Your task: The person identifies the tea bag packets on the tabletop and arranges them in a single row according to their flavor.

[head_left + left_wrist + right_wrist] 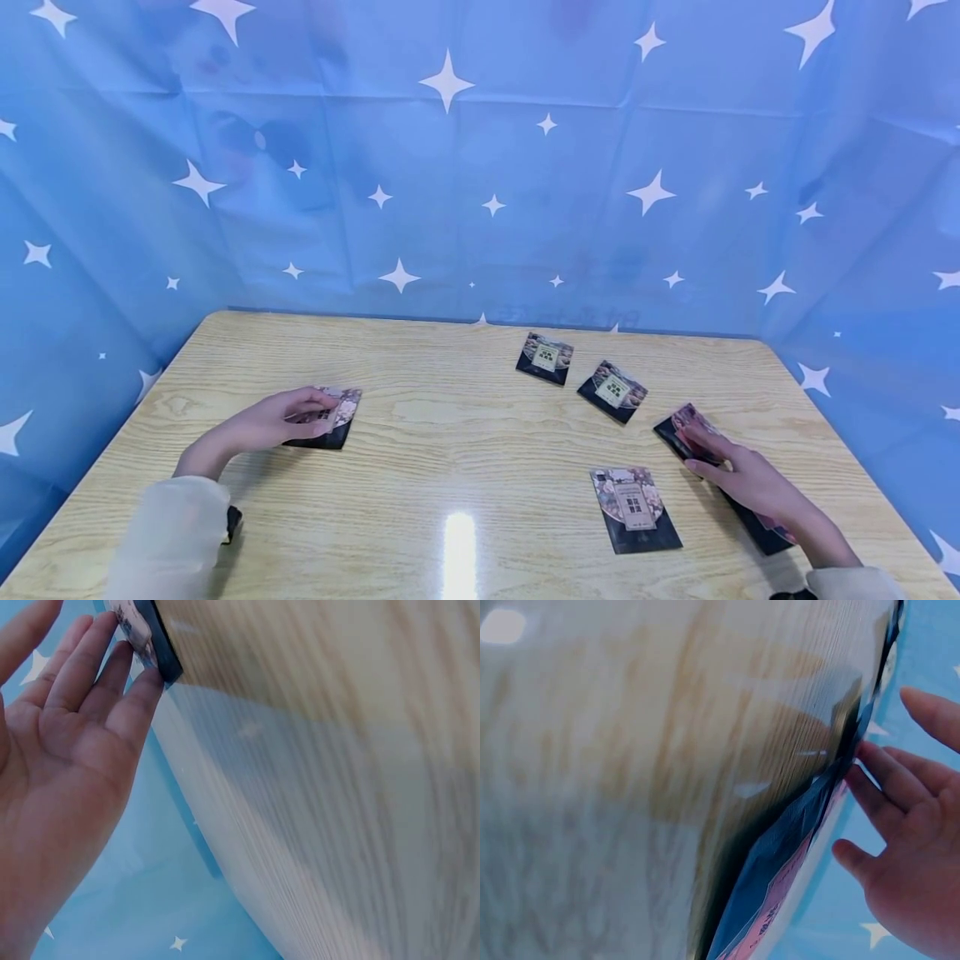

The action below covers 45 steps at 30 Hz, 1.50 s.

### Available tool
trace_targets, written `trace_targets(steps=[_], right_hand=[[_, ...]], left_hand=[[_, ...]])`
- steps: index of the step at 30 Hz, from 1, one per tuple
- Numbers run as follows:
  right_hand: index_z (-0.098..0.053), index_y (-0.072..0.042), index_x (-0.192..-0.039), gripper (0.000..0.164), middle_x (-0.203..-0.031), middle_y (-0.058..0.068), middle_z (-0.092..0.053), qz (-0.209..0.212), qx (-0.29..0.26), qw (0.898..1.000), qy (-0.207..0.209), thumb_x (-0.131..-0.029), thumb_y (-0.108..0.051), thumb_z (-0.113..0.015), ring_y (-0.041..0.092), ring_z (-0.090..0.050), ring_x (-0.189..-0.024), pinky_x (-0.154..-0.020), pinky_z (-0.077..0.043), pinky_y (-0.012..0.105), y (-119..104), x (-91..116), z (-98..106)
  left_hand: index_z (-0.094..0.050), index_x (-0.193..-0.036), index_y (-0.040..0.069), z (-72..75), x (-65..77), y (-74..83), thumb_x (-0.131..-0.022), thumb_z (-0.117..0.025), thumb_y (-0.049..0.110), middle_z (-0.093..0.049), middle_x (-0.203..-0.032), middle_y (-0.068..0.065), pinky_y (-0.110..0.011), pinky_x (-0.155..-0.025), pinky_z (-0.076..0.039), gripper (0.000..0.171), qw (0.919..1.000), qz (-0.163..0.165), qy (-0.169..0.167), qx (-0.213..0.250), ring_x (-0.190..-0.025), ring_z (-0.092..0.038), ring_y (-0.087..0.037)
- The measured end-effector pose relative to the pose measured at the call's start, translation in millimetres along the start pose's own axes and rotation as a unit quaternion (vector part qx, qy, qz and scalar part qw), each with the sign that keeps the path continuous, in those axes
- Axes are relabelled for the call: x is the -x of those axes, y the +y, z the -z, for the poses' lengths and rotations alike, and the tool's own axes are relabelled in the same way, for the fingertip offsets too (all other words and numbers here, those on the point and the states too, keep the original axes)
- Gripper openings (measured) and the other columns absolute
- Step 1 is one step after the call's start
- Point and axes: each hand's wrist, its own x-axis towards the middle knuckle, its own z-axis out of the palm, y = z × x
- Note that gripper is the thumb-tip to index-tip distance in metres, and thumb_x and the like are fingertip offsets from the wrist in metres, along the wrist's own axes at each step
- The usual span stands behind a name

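Left hand (273, 422), unclenched, laid on floral packet (346, 414); right hand (750, 479), likewise unclenched, on dark packet (676, 434); three packets (636, 512) between.

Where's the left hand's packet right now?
In the head view, the packet is on the left side of the table, partly covered by the left hand, apart from the other packets.

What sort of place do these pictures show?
Probably a staged recording corner: a wood-grain table stands before a blue backdrop printed with white stars, and flat printed packets lie spread out on it.
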Motion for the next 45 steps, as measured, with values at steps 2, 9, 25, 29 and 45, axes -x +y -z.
trace_targets(steps=[2, 9, 25, 29, 45], right_hand=[[-0.032, 0.005, -0.138, 0.06, -0.136, 0.034, -0.03, 0.001, -0.001, 1.0, -0.001, -0.095, -0.031, -0.05, 0.051, -0.035, -0.117, -0.082, -0.039, 0.058, 0.2, 0.3, 0.0], [-0.032, 0.006, -0.138, 0.059, -0.136, 0.034, -0.031, 0.005, 0.002, 1.0, 0.002, -0.095, -0.03, -0.05, 0.051, -0.035, -0.118, -0.082, -0.039, 0.058, 1.3, 0.4, -0.3], [-0.032, 0.005, -0.138, 0.061, -0.135, 0.035, -0.031, -0.003, 0.005, 1.0, 0.001, -0.094, -0.033, -0.05, 0.053, -0.035, -0.117, -0.08, -0.04, 0.058, -1.0, 0.3, -0.7], [-0.033, 0.004, -0.138, 0.059, -0.135, 0.034, -0.033, 0.002, 0.001, 1.0, 0.004, -0.094, -0.031, -0.05, 0.052, -0.035, -0.118, -0.081, -0.039, 0.059, -1.3, 0.5, -0.4], [-0.029, 0.006, -0.139, 0.062, -0.134, 0.035, -0.032, 0.002, -0.008, 1.0, -0.004, -0.095, -0.031, -0.05, 0.053, -0.032, -0.119, -0.082, -0.037, 0.06, -2.4, 0.0, 2.5]], left_hand=[[-0.045, -0.127, -0.004, 1.3, 1.9, -0.4, -0.092, -0.056, 0.02, -0.04, -0.132, -0.029, -0.049, -0.093, -0.037, 0.044, 0.9999, -0.01, -0.005, -0.001, -0.123, -0.034, -0.044], [-0.049, -0.122, -0.005, 4.4, 4.7, -0.1, -0.093, -0.054, 0.011, -0.047, -0.126, -0.027, -0.035, -0.088, -0.043, 0.034, 0.9987, -0.045, 0.012, -0.02, -0.119, -0.042, -0.042], [-0.052, -0.118, -0.002, -1.2, 4.1, -2.4, -0.09, -0.058, 0.007, -0.048, -0.125, -0.025, -0.037, -0.085, -0.046, 0.03, 0.9977, -0.045, 0.049, 0.007, -0.115, -0.046, -0.04], [-0.053, -0.117, -0.001, -2.1, 3.8, -2.0, -0.09, -0.057, 0.006, -0.046, -0.126, -0.026, -0.037, -0.083, -0.046, 0.029, 0.9981, -0.035, 0.051, 0.0, -0.115, -0.045, -0.04], [-0.052, -0.119, -0.003, -4.2, 3.0, -2.5, -0.091, -0.055, 0.005, -0.047, -0.126, -0.025, -0.037, -0.085, -0.045, 0.029, 0.9985, -0.023, 0.051, 0.002, -0.117, -0.044, -0.04]])
